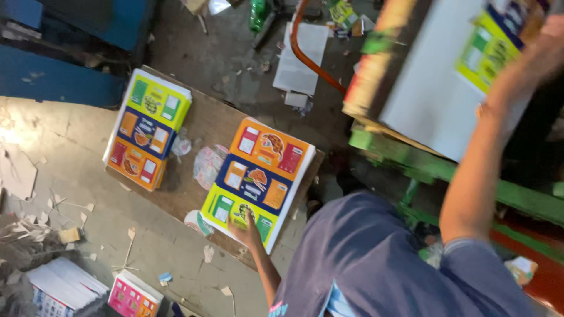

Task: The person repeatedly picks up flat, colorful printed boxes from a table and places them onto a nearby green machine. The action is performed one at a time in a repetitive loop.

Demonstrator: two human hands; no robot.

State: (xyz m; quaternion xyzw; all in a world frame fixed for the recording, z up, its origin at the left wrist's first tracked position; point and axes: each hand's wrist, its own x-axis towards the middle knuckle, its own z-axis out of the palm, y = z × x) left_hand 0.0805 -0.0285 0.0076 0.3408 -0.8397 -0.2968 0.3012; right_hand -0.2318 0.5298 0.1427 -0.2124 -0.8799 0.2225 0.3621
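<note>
Left hand (247, 230) pressed flat, fingers spread, on the near stack of printed carton sheets (258, 179), at the yellow-green panel by the stack's lower edge. Stack lying at the right end of the brown wooden board (202, 126), one corner jutting past the board's right edge. Second stack of the same printed sheets (147, 129) at the board's left end, well apart from the first, with loose round paper scraps (207, 166) between the two.

Right hand (543, 56) raised high at the upper right, blurred, against a tilted bundle of sheets (440, 82) whose white back faces the camera; open or gripping, cannot tell. Bundle resting above a green machine frame (446, 170).

Likely trouble: tilted bundle sliding or fanning out if the raised hand's hold is only on an edge, spilling onto the frame or floor. Overhanging corner of the near stack prone to tipping or skewing under an uneven push from the flat palm. Scraps under new sheets could leave the pile uneven.
</note>
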